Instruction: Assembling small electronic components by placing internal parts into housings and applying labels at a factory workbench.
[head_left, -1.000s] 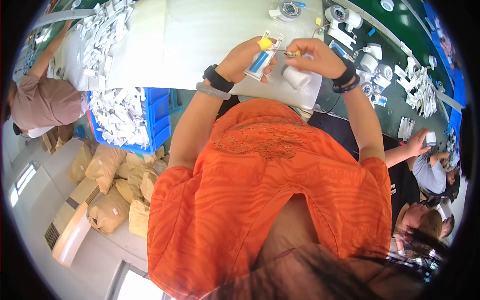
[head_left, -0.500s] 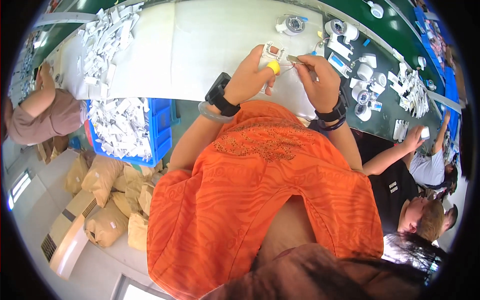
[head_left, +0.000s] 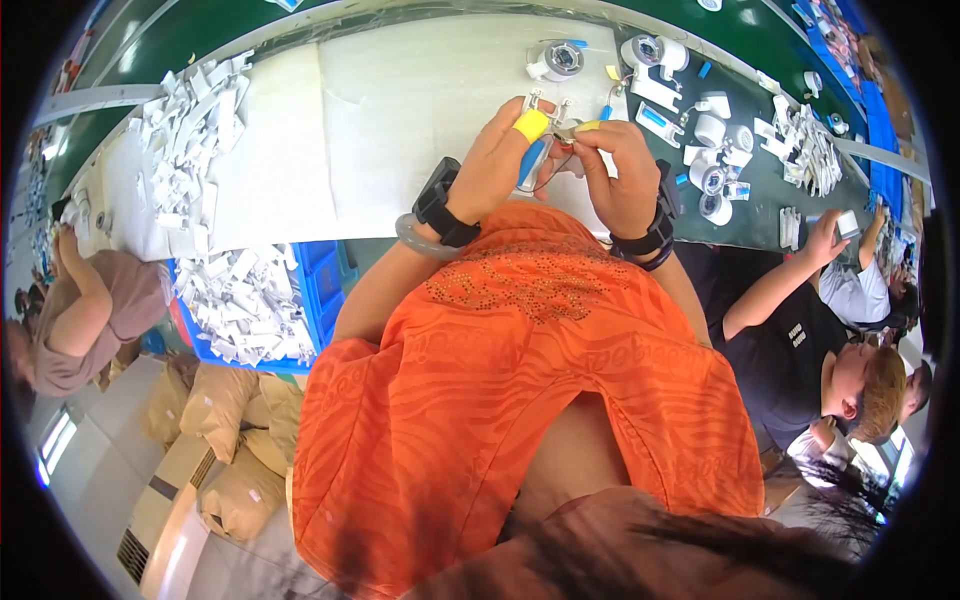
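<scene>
My left hand (head_left: 495, 165), a yellow cot on one finger, is closed around a blue-handled tool (head_left: 531, 163) above the near edge of the white mat (head_left: 400, 110). My right hand (head_left: 618, 172), also with a yellow fingertip cot, pinches a small metal part (head_left: 563, 131) against the tool's tip. A thin dark wire hangs from the part between the two hands. Both wrists carry black bands, and the left also has a grey bangle. What the fingers cover of the part is hidden.
A heap of white parts (head_left: 190, 140) lies at the mat's left, above a blue bin (head_left: 315, 290) of more. Tape rolls (head_left: 560, 60) and white pieces (head_left: 720, 130) sit at the right. A co-worker in black (head_left: 790, 330) sits right, another person (head_left: 90, 300) left. Sacks (head_left: 230, 420) lie on the floor.
Both hands have come closer together and nearer my chest, with the tool and the part held between them. The white roll under my right hand is out of sight.
</scene>
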